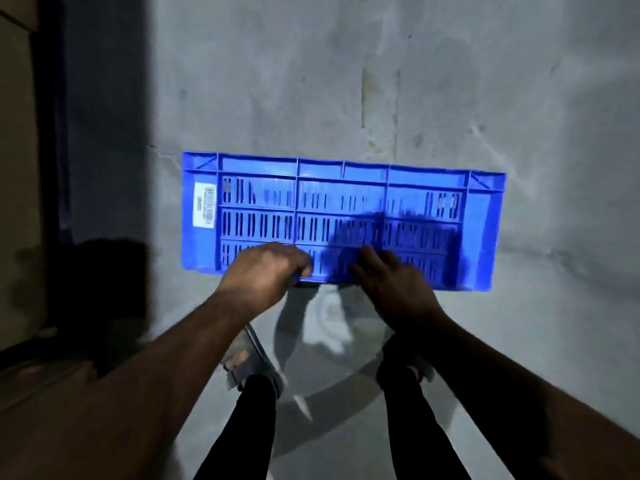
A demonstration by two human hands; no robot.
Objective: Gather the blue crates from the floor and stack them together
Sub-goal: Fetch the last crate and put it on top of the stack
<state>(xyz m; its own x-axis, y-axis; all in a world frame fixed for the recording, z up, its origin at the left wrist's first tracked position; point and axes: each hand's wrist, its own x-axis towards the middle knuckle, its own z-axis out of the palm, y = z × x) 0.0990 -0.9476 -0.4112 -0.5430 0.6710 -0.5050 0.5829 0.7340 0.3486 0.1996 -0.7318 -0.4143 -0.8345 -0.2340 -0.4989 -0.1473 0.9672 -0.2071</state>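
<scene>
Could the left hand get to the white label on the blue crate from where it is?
Probably yes. The left hand grips the blue crate at its near edge, and nothing lies between it and the white label at the crate's left end.

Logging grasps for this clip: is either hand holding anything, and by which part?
Both hands hold the blue crate by its near long edge: left hand with fingers curled round it, right hand beside it.

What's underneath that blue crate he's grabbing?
The blue crate stands over bare grey concrete floor, which surrounds it. Its slots show only darkness, so the inside stays hidden. The left hand and right hand cover its near edge.
</scene>
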